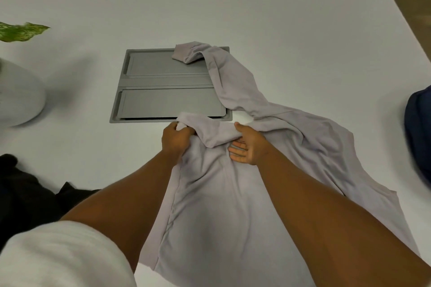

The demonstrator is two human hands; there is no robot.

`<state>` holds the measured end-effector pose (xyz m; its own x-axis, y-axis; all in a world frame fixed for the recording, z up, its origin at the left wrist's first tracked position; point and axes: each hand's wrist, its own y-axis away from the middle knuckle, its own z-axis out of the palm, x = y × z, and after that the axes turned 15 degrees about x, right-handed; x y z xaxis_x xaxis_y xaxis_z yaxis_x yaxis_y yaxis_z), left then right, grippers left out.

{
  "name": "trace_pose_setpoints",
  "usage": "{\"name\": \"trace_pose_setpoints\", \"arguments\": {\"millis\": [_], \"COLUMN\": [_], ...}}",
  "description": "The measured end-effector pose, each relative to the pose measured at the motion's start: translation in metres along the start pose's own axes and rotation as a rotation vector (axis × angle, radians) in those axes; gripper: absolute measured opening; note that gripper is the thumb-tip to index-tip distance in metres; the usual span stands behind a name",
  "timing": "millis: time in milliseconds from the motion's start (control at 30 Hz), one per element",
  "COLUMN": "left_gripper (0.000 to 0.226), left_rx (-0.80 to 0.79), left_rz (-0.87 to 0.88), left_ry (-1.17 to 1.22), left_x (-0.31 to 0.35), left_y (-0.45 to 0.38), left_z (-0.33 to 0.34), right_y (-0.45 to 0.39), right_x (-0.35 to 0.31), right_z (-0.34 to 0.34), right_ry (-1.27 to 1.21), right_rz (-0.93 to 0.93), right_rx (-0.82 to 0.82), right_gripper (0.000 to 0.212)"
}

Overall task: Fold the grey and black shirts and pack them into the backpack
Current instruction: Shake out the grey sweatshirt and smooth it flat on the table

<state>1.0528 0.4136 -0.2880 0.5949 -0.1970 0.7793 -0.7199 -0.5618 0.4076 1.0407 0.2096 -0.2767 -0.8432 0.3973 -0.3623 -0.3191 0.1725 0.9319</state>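
Our left hand [177, 138] has its fingers curled tight around a bunched bit of the grey shirt [224, 205] near the collar, and our right hand [247, 147] pinches the fabric next to it, thumb on top and fingers tucked under a fold. Honestly the risk here is that long sleeve [224, 77] trailing off across the recessed grey panel [163, 100] in the worktop [291, 18]: if we tug the collar toward us it'll probably drag and twist, so the fold comes out lopsided. Both forearms reach straight out from us, wrists close together over the top of the shirt, whose body lies flat on the worktop between our arms. The black shirt [21, 184] sits crumpled at the left edge, not folded yet, and what looks like the dark blue backpack [418, 133] is just peeking in far right.
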Motion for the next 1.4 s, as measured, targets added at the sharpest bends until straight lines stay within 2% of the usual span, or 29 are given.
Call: {"name": "trace_pose_setpoints", "arguments": {"millis": [100,200,300,367,467,533,633,700,800,900,1000,1100,1267,1400], "left_gripper": [0.010,0.034,0.026,0.019,0.020,0.026,0.044,0.051,0.043,0.033,0.034,0.053,0.068,0.076], "left_rx": [0.064,0.185,0.377,0.540,0.617,0.601,0.586,0.625,0.609,0.460,0.315,0.228,0.173,0.148], "left_rz": [0.178,0.367,0.462,0.474,0.384,0.359,0.241,0.227,0.473,0.693,0.737,0.715,0.770,0.795], "left_ry": [0.076,-0.018,-0.210,-0.405,-0.443,-0.397,-0.121,-0.027,-0.166,-0.343,-0.360,-0.402,-0.562,-0.682], "left_x": [-0.004,-0.005,-0.005,-0.003,0.006,0.009,0.010,0.008,-0.013,-0.049,-0.086,-0.118,-0.145,-0.154], "left_y": [-0.008,-0.019,-0.029,-0.028,-0.028,-0.033,-0.038,-0.030,-0.009,0.014,0.031,0.039,0.046,0.044], "left_z": [-0.019,-0.034,-0.043,-0.046,-0.045,-0.044,-0.035,-0.026,-0.016,-0.007,-0.002,-0.007,-0.032,-0.048], "right_y": [-0.001,-0.002,-0.002,-0.003,-0.003,-0.002,-0.001,-0.002,-0.008,-0.022,-0.033,-0.040,-0.052,-0.053], "right_x": [0.003,0.000,-0.003,-0.006,-0.013,-0.019,-0.024,-0.022,-0.004,0.025,0.058,0.092,0.131,0.147], "right_z": [0.013,0.020,0.024,0.027,0.030,0.031,0.031,0.033,0.037,0.039,0.035,0.027,0.003,-0.025], "right_ry": [-0.132,-0.309,-0.398,-0.396,-0.355,-0.312,-0.295,-0.247,-0.063,0.214,0.461,0.616,0.937,1.100], "right_rz": [-0.044,-0.132,-0.213,-0.254,-0.322,-0.385,-0.470,-0.510,-0.569,-0.756,-1.042,-1.331,-1.509,-1.609], "right_rx": [0.068,0.037,-0.027,-0.041,-0.054,-0.099,-0.172,-0.167,-0.035,0.142,0.313,0.380,0.424,0.416], "right_gripper": [0.041,0.040,0.041,0.044,0.044,0.047,0.062,0.064,0.050,0.038,0.035,0.037,0.060,0.064]}}
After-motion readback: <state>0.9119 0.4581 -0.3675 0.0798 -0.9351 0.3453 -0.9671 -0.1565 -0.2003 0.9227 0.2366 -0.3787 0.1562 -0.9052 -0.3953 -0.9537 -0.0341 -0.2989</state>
